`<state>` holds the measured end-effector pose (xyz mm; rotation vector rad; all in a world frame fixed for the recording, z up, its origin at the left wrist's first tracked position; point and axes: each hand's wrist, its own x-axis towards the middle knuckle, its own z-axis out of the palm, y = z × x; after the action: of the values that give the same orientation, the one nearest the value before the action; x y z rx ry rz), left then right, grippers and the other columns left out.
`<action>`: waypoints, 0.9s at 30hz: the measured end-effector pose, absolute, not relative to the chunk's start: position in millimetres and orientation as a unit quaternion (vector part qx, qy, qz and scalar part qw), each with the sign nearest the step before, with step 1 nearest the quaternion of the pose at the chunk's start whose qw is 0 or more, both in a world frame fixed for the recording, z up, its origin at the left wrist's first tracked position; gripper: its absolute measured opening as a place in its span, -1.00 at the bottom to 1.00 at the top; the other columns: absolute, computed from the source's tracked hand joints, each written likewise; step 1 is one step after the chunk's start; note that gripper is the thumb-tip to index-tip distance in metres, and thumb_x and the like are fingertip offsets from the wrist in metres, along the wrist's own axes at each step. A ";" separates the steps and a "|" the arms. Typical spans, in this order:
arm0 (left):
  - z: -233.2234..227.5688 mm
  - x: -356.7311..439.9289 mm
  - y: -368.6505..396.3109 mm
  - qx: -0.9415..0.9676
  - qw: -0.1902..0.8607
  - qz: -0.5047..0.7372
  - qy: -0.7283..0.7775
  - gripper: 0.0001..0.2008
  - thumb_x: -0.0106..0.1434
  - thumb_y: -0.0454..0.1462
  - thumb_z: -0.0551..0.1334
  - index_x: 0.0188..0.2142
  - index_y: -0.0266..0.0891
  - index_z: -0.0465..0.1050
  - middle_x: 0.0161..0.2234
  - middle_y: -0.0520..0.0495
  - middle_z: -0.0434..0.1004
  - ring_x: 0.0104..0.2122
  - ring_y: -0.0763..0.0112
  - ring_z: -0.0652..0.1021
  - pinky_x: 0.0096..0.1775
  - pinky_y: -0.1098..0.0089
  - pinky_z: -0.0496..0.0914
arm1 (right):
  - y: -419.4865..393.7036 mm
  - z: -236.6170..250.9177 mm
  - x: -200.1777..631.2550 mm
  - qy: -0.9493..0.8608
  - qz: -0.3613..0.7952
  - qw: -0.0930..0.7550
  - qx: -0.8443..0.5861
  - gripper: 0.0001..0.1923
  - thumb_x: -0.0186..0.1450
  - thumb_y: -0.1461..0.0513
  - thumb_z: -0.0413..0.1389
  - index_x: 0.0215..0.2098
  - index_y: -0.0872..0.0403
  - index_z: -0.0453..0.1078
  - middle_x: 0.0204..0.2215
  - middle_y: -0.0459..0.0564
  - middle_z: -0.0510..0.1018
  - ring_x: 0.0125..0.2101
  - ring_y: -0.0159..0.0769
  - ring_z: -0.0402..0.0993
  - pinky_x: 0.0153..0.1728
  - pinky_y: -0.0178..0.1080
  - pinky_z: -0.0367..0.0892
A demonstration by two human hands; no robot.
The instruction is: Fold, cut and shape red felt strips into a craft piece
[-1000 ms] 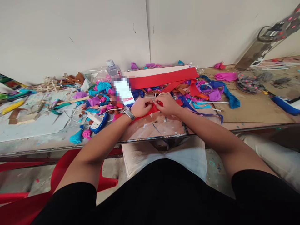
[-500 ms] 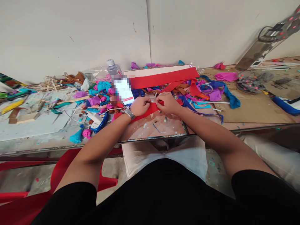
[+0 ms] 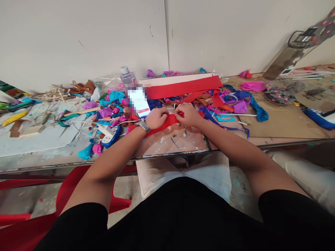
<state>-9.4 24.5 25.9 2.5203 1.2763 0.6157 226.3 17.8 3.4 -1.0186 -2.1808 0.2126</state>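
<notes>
Both hands, the left hand (image 3: 156, 119) and right hand (image 3: 187, 115), pinch a strip of red crepe paper (image 3: 169, 121) just in front of the blurred phone (image 3: 138, 101) on the cluttered table (image 3: 274, 122), apparently mid-fold, needing even finger pressure.

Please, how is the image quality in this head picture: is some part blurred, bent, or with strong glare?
Head view: soft, even light, no strong glare or hard shadows. A pixelated patch hides something behind the hands. The table edge bows from lens distortion, and the far left is smeared. Both hands, left hand and right hand, are fairly sharp on the red strip.
</notes>
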 end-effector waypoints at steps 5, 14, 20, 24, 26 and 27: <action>26.8 -7.8 21.5 0.886 0.156 0.216 0.380 -0.70 0.39 -0.17 0.11 -0.32 -0.23 0.57 -0.44 -0.05 0.56 -0.42 0.30 0.45 -0.30 0.28 0.24 | 17.8 3.1 225.8 -0.852 0.072 0.341 -0.391 -0.92 0.29 0.21 0.13 -0.36 0.03 0.43 -0.37 0.03 0.63 -0.23 -0.08 0.46 -0.08 -0.06 0.13; 20.1 -6.0 21.9 0.886 0.189 0.245 0.345 -0.72 0.39 -0.14 0.20 -0.19 -0.23 0.65 -0.27 -0.06 0.71 -0.30 0.31 0.56 -0.18 0.33 0.35 | 16.1 5.1 224.5 -0.862 0.075 0.327 -0.380 -0.86 0.31 0.18 0.11 -0.34 0.05 0.47 -0.35 0.05 0.64 -0.23 -0.08 0.48 -0.10 -0.07 0.13; 22.7 -4.9 19.5 0.883 0.182 0.235 0.362 -0.81 0.28 -0.21 0.24 -0.27 -0.25 0.61 -0.38 -0.02 0.64 -0.40 0.37 0.48 -0.23 0.34 0.34 | 14.2 7.0 224.3 -0.864 0.087 0.321 -0.378 -0.84 0.33 0.17 0.12 -0.32 0.05 0.51 -0.31 0.05 0.69 -0.20 -0.06 0.50 -0.07 -0.07 0.15; 22.9 -5.5 19.3 0.889 0.166 0.230 0.360 -0.85 0.25 -0.22 0.25 -0.32 -0.24 0.57 -0.42 0.00 0.59 -0.43 0.39 0.43 -0.26 0.34 0.30 | 14.5 6.1 224.5 -0.865 0.089 0.320 -0.376 -0.84 0.34 0.17 0.12 -0.32 0.05 0.50 -0.29 0.05 0.69 -0.19 -0.07 0.50 -0.06 -0.07 0.15; 22.1 -5.9 19.5 0.891 0.162 0.227 0.359 -0.85 0.24 -0.22 0.25 -0.33 -0.23 0.56 -0.42 0.00 0.59 -0.43 0.39 0.43 -0.27 0.34 0.29 | 14.5 5.5 224.1 -0.866 0.089 0.318 -0.376 -0.85 0.34 0.18 0.12 -0.32 0.05 0.49 -0.30 0.05 0.69 -0.19 -0.07 0.50 -0.06 -0.07 0.14; 21.7 -6.0 19.7 0.891 0.161 0.226 0.359 -0.85 0.24 -0.22 0.25 -0.32 -0.23 0.56 -0.41 0.00 0.59 -0.43 0.39 0.44 -0.27 0.34 0.29 | 14.4 5.3 223.9 -0.867 0.088 0.317 -0.375 -0.86 0.34 0.19 0.11 -0.33 0.05 0.48 -0.30 0.05 0.69 -0.19 -0.07 0.49 -0.05 -0.06 0.14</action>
<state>-6.0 19.7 21.7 2.5451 1.0247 0.6466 223.9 14.4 5.3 -0.9867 -2.2815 0.2329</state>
